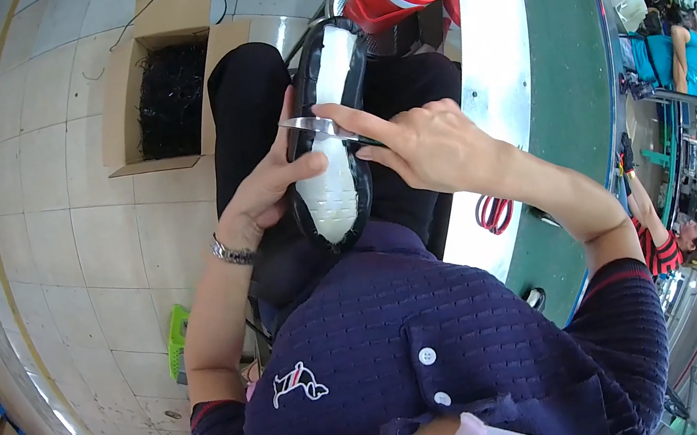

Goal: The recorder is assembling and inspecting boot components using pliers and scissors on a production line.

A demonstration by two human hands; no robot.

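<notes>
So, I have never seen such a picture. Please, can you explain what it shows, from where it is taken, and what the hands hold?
There is no machine here. A camera worn on a person's head looks down, so the picture bends at its rim. The left hand holds a black shoe with a white inside, over the lap. The right hand presses a metal blade across it. To the right runs a green belt with red scissors beside it. On the floor stands an open cardboard box.
</notes>
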